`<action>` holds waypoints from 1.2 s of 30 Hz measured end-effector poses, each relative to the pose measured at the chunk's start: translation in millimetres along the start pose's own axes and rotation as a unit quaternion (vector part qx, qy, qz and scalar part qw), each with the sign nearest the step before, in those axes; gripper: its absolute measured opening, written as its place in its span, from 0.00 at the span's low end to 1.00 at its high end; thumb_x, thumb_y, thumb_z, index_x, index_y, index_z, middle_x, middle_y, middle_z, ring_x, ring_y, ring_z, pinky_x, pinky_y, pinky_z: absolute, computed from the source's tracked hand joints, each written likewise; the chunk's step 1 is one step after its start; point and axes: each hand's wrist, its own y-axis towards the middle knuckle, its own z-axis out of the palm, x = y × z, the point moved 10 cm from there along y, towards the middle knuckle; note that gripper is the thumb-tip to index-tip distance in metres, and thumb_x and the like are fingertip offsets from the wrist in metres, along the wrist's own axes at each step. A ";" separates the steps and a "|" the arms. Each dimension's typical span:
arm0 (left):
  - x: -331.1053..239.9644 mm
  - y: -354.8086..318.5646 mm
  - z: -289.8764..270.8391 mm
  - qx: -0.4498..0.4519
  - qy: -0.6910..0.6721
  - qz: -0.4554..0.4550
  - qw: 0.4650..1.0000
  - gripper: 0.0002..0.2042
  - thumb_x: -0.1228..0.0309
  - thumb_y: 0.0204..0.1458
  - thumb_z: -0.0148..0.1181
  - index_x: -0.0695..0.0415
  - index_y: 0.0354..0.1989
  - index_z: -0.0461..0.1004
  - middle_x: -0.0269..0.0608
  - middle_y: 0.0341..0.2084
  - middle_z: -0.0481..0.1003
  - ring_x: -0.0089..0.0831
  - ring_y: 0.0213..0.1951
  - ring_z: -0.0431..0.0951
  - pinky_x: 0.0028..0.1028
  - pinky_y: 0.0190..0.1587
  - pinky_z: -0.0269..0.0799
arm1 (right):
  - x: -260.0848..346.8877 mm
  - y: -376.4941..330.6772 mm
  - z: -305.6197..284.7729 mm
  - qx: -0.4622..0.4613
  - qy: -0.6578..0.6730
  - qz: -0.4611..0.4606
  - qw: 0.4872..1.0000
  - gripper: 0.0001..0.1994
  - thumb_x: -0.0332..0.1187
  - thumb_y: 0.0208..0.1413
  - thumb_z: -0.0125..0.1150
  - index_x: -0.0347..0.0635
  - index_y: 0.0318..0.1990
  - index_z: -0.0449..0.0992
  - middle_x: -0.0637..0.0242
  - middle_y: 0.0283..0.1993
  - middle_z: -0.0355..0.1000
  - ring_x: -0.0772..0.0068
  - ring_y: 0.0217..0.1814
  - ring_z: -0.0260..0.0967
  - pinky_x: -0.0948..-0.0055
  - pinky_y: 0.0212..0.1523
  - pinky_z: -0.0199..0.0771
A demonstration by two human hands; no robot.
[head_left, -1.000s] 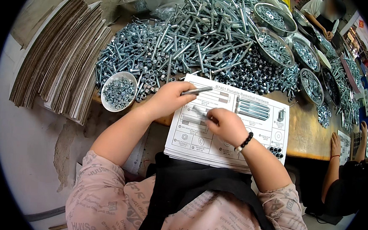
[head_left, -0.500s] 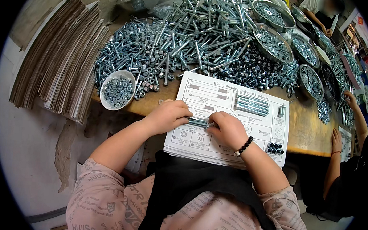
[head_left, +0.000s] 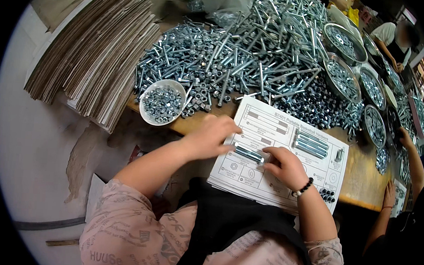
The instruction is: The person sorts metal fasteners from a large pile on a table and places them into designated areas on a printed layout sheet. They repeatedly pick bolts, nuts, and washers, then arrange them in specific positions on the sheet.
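Since the earlier frame the bolts (head_left: 249,154) have been laid on the sheet (head_left: 288,159), pinched endwise between left hand (head_left: 211,137) and right hand (head_left: 283,166), and are best kept level and square to their printed outline before being let go.

Workbench (head_left: 359,183) (wooden) bearing bolts (head_left: 255,52), sheet (head_left: 288,159).

White printed sheet stack (head_left: 288,161) at table front edge; clear plastic bag (head_left: 210,1) top centre.
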 end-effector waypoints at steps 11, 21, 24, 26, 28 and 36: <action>126.4 -29.6 -74.3 0.009 0.327 -0.159 0.932 0.10 0.68 0.36 0.63 0.58 0.28 0.72 0.44 0.28 0.72 0.42 0.36 0.72 0.38 0.39 0.67 | -15.8 -28.9 -33.5 -0.065 0.128 0.009 0.990 0.15 0.26 0.45 0.61 0.40 0.43 0.72 0.67 0.28 0.66 0.77 0.26 0.63 0.78 0.29 0.65; 42.2 -10.8 -78.5 -0.139 0.182 -0.050 0.972 0.08 0.70 0.34 0.59 0.58 0.24 0.71 0.42 0.23 0.71 0.41 0.30 0.72 0.35 0.34 0.66 | -21.5 -42.8 -43.9 -0.077 0.150 0.043 0.985 0.12 0.26 0.49 0.56 0.37 0.43 0.71 0.69 0.30 0.65 0.81 0.31 0.63 0.81 0.34 0.65; -22.3 -6.5 -27.8 -0.034 0.033 0.035 0.998 0.10 0.70 0.34 0.62 0.55 0.27 0.71 0.39 0.24 0.71 0.38 0.31 0.71 0.33 0.35 0.64 | -23.1 -43.7 -41.1 -0.075 0.161 0.039 0.983 0.12 0.26 0.50 0.56 0.37 0.44 0.71 0.69 0.30 0.65 0.81 0.31 0.63 0.81 0.34 0.65; -44.2 -15.2 6.8 0.010 0.047 0.098 0.994 0.10 0.68 0.34 0.63 0.54 0.27 0.71 0.35 0.25 0.70 0.34 0.33 0.71 0.32 0.37 0.61 | -21.5 -44.5 -44.2 -0.101 0.168 0.015 0.981 0.13 0.28 0.48 0.58 0.40 0.43 0.72 0.68 0.28 0.65 0.77 0.28 0.63 0.79 0.31 0.65; -44.1 -19.5 33.8 0.066 0.074 0.099 0.990 0.11 0.68 0.35 0.63 0.54 0.28 0.71 0.34 0.26 0.70 0.33 0.34 0.70 0.32 0.38 0.61 | -23.0 -47.3 -46.5 -0.109 0.177 0.013 0.978 0.13 0.28 0.48 0.58 0.40 0.43 0.72 0.68 0.28 0.65 0.77 0.28 0.63 0.79 0.31 0.65; -26.4 -16.5 16.7 0.044 -0.013 0.011 0.999 0.10 0.69 0.38 0.61 0.57 0.29 0.70 0.38 0.26 0.69 0.34 0.31 0.71 0.30 0.36 0.64 | -32.1 -57.7 -67.7 -0.148 0.171 0.041 0.973 0.11 0.25 0.48 0.57 0.37 0.42 0.72 0.68 0.30 0.66 0.79 0.31 0.64 0.80 0.33 0.66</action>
